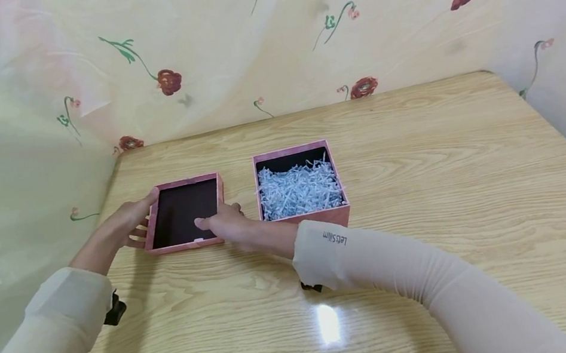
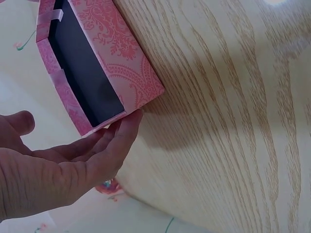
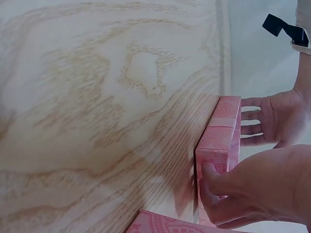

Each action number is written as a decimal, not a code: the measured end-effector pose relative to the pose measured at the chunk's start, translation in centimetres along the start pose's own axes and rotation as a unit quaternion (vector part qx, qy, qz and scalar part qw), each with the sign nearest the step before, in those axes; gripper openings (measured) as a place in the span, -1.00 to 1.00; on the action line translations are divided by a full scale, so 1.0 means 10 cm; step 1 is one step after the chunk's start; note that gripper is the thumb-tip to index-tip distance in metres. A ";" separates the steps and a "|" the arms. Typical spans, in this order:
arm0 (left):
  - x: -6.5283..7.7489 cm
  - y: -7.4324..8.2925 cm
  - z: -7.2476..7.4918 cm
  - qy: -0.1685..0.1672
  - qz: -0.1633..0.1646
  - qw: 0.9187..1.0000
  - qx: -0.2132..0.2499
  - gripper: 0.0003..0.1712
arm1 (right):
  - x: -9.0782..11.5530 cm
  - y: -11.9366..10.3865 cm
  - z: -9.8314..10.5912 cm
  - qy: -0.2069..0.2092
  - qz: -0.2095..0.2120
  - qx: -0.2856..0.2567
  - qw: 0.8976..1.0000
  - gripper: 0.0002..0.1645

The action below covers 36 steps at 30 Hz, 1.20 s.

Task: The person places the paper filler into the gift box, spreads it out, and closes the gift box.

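A shallow pink patterned box lid (image 1: 179,248) with a black inside lies open side up at the table's left. My left hand (image 1: 129,221) is at its left side; in the left wrist view, straight fingers (image 2: 109,150) touch the lid's end wall (image 2: 133,87) while the thumb stands apart. My right hand (image 1: 230,225) pinches the right wall, thumb over the inside and fingers outside. The right wrist view shows this hand (image 3: 252,189) at the lid's corner. Right of the lid stands a deeper pink box (image 1: 321,217) filled with pale blue shredded paper (image 1: 300,191).
The wooden table (image 1: 451,177) extends to the right of the box. A flower-printed curtain (image 1: 221,46) hangs behind the table and along both sides. Part of the pink box (image 3: 160,223) shows at the bottom of the right wrist view.
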<state>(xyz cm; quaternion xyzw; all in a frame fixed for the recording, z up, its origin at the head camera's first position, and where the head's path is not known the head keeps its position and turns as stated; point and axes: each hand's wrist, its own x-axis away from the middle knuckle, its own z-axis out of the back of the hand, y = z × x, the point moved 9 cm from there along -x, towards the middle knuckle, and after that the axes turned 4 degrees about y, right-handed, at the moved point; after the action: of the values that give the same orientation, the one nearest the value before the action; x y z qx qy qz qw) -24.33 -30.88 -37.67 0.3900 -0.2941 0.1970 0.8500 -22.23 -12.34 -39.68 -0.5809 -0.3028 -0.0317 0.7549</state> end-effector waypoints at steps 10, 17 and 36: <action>-0.01 0.01 -0.01 0.006 0.004 1.000 -0.007 0.11 | 0.01 0.00 0.01 -0.007 0.005 -0.019 1.000 -0.11; 0.00 0.01 -0.01 0.008 0.006 1.000 -0.007 0.11 | 0.04 -0.03 -0.01 -0.011 0.003 -0.027 1.000 -0.08; 0.18 0.14 0.10 0.026 -0.035 0.999 0.027 0.23 | 0.15 -0.20 0.03 0.010 0.023 -0.016 1.000 -0.07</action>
<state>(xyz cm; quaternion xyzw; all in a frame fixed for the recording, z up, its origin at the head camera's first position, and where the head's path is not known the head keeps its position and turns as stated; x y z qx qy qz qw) -24.19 -30.62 -35.19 0.4177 -0.2523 0.1854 0.8529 -21.91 -12.28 -37.16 -0.5997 -0.2813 -0.0253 0.7487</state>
